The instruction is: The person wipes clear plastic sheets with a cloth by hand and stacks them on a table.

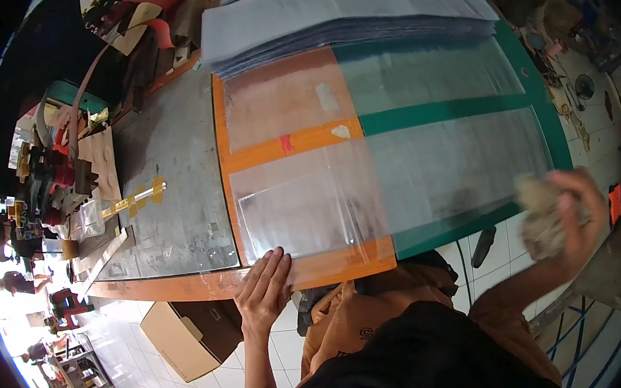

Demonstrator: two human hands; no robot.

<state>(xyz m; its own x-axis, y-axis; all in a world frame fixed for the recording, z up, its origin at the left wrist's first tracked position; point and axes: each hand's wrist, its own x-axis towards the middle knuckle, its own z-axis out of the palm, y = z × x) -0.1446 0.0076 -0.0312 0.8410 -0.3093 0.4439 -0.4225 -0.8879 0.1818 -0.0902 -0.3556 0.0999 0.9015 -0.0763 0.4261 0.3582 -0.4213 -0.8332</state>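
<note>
A long clear plastic sheet [442, 175] lies flat across the near part of the work table, over its orange and green surfaces. My left hand [263, 290] rests at the table's near edge, its fingers stretched out flat by the sheet's near left corner. Off the right end of the sheet, my right hand [582, 218] is raised, closed around a crumpled greyish cloth [541, 218]. Motion blurs the cloth and part of that hand. Behind the near sheet lies a second clear sheet [425, 73], with an orange strip and a green strip showing between them.
A thick stack of clear sheets [347, 17] covers the far end. A grey metal plate [176, 176] with yellow tape lies at left, beside tools and red parts [61, 171]. A cardboard box [183, 342] stands on the tiled floor; a small fan [585, 86] is at far right.
</note>
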